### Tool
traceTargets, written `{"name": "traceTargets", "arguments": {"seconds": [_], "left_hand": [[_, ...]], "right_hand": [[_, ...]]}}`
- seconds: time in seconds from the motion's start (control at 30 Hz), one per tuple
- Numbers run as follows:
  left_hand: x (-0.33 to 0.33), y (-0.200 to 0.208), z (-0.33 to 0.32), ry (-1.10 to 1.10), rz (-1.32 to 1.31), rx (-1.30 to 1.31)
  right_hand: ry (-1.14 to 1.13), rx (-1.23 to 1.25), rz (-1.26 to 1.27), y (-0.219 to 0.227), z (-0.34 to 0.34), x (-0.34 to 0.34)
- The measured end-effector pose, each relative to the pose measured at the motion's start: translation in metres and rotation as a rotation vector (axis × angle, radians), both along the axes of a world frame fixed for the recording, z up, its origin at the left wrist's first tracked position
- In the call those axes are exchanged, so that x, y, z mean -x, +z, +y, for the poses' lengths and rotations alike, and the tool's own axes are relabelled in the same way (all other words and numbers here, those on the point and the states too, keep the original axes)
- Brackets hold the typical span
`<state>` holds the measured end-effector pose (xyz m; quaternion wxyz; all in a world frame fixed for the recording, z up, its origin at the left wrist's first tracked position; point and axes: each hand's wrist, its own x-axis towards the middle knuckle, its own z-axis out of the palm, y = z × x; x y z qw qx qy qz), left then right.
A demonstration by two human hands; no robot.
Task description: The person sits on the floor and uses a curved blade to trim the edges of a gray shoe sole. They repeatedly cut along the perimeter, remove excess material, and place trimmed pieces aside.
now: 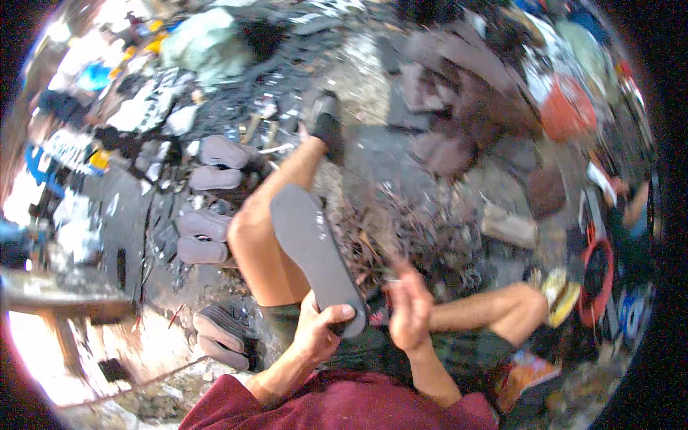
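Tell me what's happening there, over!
Left hand gripping grey shoe sole by its near end. Right hand blurred beside it, hold unclear. Dark scraps heaped beyond.

Pale green bundle, 1 orange-red container, 1 red hoop

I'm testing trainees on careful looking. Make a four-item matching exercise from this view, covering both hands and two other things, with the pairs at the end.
Column one
1. Left hand
2. Right hand
3. Dark scrap strips
4. Laid-out grey soles

Column two
A. Lying in a tangled heap beyond the right hand
B. To the left of the person's bent left leg
C. Gripping the lower end of a long grey shoe sole
D. Raised just right of the held sole, fingers blurred

Right pairs: 1-C, 2-D, 3-A, 4-B
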<state>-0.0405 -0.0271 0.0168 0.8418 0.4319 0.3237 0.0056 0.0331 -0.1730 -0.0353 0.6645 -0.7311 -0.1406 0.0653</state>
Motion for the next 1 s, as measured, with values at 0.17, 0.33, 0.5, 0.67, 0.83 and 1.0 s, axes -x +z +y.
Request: {"name": "traceTargets", "arguments": {"seconds": [0.17, 0.33, 0.5, 0.67, 0.83, 1.0], "left_hand": [[-0.005, 0.016, 0.038, 0.243, 0.073, 0.119], [0.035, -0.006, 0.104, 0.593, -0.128, 0.138], [0.1, -0.035, 0.165, 0.918, -0.099, -0.326], [0.225, -0.144, 0.207, 1.012, 0.787, -1.275], [0.295, -0.206, 0.213, 1.068, 1.418, -0.879], [0.422, -0.274, 0.218, 0.832, 1.39, -0.73]], "right_hand": [[-0.216, -0.211, 0.653, -0.033, -0.02, -0.046], [-0.103, -0.146, 0.652, -0.064, -0.039, -0.039], [-0.154, -0.133, 0.642, -0.061, -0.03, -0.038], [-0.183, -0.063, 0.708, -0.057, -0.021, -0.033], [-0.262, 0.161, 0.591, -0.067, -0.037, -0.044], [-0.158, 0.22, 0.632, -0.053, -0.04, -0.061]]}}
